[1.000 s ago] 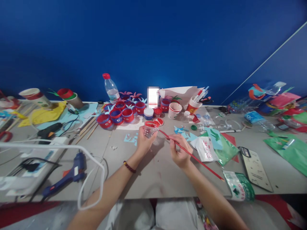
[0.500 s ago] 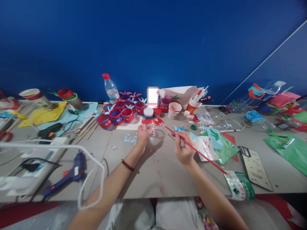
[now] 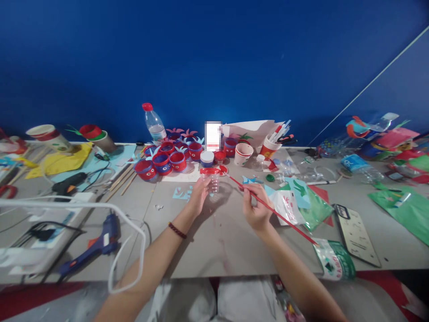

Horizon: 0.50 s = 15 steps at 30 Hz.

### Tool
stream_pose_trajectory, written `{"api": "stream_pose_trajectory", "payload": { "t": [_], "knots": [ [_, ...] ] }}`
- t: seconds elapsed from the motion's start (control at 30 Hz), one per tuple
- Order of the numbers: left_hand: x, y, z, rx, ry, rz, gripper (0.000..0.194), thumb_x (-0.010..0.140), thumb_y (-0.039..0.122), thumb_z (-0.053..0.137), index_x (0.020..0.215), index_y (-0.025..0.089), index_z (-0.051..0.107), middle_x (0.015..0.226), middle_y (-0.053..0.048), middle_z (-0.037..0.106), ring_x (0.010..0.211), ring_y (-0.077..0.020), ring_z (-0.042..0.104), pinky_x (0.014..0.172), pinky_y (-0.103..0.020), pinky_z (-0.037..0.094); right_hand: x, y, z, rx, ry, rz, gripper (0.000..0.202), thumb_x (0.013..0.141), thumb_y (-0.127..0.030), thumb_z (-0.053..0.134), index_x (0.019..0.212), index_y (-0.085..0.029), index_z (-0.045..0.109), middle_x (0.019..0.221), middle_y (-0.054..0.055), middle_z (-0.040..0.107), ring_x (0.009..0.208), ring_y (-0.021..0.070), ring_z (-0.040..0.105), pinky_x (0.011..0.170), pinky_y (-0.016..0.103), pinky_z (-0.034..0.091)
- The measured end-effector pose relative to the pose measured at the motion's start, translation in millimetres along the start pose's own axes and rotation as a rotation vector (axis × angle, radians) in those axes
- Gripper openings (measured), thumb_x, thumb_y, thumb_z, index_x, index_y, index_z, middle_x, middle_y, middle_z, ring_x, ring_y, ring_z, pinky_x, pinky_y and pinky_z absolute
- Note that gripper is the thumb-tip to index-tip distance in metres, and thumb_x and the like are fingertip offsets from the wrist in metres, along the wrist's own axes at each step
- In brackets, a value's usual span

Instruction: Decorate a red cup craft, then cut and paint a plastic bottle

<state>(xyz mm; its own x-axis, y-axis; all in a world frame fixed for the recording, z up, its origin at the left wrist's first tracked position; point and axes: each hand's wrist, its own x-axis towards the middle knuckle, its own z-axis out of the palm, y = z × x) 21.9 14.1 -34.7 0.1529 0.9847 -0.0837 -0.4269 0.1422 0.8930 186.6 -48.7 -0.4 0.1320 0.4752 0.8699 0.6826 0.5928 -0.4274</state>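
My left hand [image 3: 200, 193] is closed round a clear plastic bottle piece [image 3: 213, 184] with a band of red paint along its top edge. A long red paintbrush [image 3: 284, 218] lies pinched in my right hand [image 3: 257, 206], slanting down to the right. Its tip is over a small round lid with red paint [image 3: 224, 170], just right of the bottle piece. Behind it stand an open jar of red paint [image 3: 220, 156] and a white-lidded jar [image 3: 207, 158].
Several red and blue painted cups with eyes [image 3: 162, 163] stand at the back left. A blue glue gun [image 3: 97, 246], a power strip [image 3: 63, 228] and a white cable [image 3: 142, 241] lie left. Paper cups [image 3: 243, 154], plastic packets [image 3: 288, 206] and a phone [image 3: 357, 235] are right.
The bottle piece in my left hand has turned and shifted slightly right, so its red edge is closer to the paint lid. My right hand and the brush have hardly moved.
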Motion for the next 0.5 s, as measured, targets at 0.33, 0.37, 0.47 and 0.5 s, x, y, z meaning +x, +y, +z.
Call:
{"api": "stream_pose_trajectory", "payload": {
  "t": [0.33,0.37,0.47,0.5],
  "knots": [
    [-2.4,0.0,2.8,0.023,0.034,0.038,0.047,0.062,0.040,0.079,0.100,0.021,0.057,0.091,-0.004,0.066,0.085,-0.0182,0.065,0.084,-0.037,0.051,0.1,-1.8,0.2,0.022,-0.005,-0.015,0.018,0.086,-0.005,0.053,0.093,-0.020,0.061,0.080,0.004,0.070,0.074,0.0181,0.067,0.069,0.033,0.056],
    [-2.5,0.4,3.4,0.038,0.043,0.041,0.048,0.062,0.039,0.079,0.100,0.020,0.056,0.091,-0.004,0.066,0.084,-0.0181,0.064,0.084,-0.038,0.051,-0.3,-2.0,0.3,0.021,-0.007,-0.016,0.019,0.086,-0.005,0.053,0.093,-0.020,0.061,0.080,0.004,0.070,0.074,0.0182,0.067,0.070,0.033,0.056],
    [-2.5,0.7,5.3,0.103,0.062,0.064,0.050,0.061,0.039,0.079,0.100,0.019,0.055,0.090,-0.004,0.065,0.082,-0.0179,0.063,0.081,-0.037,0.050,-1.6,-3.1,0.5,0.014,-0.008,-0.038,0.020,0.085,-0.004,0.053,0.093,-0.021,0.061,0.079,0.005,0.070,0.074,0.0184,0.067,0.070,0.034,0.056],
    [-2.6,0.7,6.1,0.136,0.072,0.077,0.049,0.061,0.038,0.079,0.099,0.019,0.055,0.090,-0.004,0.065,0.082,-0.0178,0.063,0.079,-0.036,0.050,-2.1,-3.6,0.6,0.010,-0.009,-0.046,0.020,0.085,-0.004,0.053,0.093,-0.021,0.061,0.079,0.005,0.070,0.074,0.0185,0.067,0.070,0.034,0.056]
  ]
}}
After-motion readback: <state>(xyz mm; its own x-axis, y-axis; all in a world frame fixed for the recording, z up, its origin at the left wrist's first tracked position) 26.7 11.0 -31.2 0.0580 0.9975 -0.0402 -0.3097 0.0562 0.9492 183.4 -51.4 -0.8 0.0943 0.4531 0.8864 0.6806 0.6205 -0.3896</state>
